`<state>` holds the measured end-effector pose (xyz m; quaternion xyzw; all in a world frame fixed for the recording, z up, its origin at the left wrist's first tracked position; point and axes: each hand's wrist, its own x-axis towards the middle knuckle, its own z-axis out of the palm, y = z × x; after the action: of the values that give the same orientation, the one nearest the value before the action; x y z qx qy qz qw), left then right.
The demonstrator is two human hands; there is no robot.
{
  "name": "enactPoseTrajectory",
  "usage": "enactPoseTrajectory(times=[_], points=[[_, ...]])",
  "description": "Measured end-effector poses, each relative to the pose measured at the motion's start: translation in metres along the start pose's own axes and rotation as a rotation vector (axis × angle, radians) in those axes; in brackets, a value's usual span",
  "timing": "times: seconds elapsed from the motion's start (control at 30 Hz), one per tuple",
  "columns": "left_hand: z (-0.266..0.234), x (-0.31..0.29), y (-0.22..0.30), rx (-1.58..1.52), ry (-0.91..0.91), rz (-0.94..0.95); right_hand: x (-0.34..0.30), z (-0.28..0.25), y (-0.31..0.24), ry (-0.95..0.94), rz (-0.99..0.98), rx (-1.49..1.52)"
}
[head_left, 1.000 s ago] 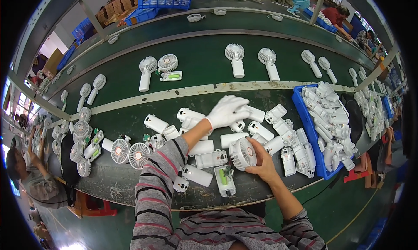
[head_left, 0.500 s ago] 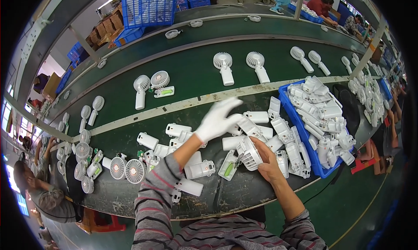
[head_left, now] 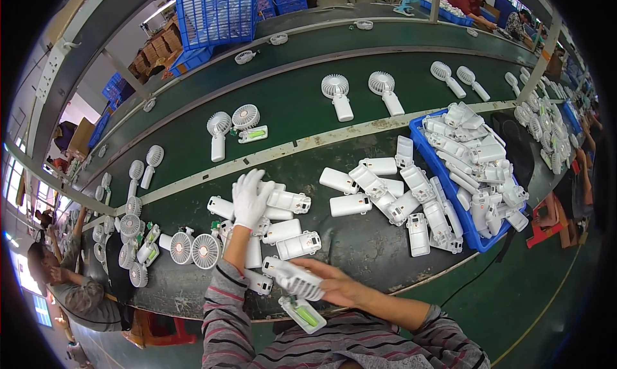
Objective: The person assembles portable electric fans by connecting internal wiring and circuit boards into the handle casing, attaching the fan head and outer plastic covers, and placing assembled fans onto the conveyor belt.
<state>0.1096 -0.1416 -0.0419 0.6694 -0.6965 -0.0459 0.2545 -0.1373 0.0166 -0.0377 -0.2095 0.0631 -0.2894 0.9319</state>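
My right hand (head_left: 337, 285), bare, is closed around a white handheld fan (head_left: 301, 283) near the front edge of the table; motion blurs its grille. Hanging below the fan head, the fan's open handle half (head_left: 303, 315) shows a green battery inside. My left hand (head_left: 249, 201), in a white glove, is over a group of white handle covers (head_left: 283, 231), fingers stretched out and nothing visible in them. To its left lie two round fan heads (head_left: 206, 251) face up. Another group of white covers (head_left: 350, 205) lies to the right of the first.
A blue crate (head_left: 475, 239) heaped with white covers stands at the right. Beyond a pale rail (head_left: 289, 149), a green conveyor (head_left: 289, 112) carries several white fans. More fans (head_left: 132, 226) are piled at the left, near a seated person (head_left: 83, 292); other people work farther off.
My right hand has brought the fan left and nearer to me. My left hand has moved left, from above the right group of covers to the left group.
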Motion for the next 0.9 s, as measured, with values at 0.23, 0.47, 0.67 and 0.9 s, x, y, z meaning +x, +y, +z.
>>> enactPoseTrajectory(times=[0.23,0.47,0.67,0.9], points=[[0.024,0.003,0.050,-0.349,0.003,0.221,0.019,0.000,0.005,0.133,-0.146,0.015],[0.038,0.019,0.110,-0.470,-0.190,0.294,0.006,-0.011,-0.027,0.265,-0.301,-0.118],[0.063,0.034,0.153,-1.002,-0.574,0.058,-0.003,-0.012,-0.063,0.316,-0.450,-0.136],[0.073,0.045,0.198,-1.610,-0.718,-0.089,-0.019,-0.022,-0.101,0.429,-0.679,-0.291]])
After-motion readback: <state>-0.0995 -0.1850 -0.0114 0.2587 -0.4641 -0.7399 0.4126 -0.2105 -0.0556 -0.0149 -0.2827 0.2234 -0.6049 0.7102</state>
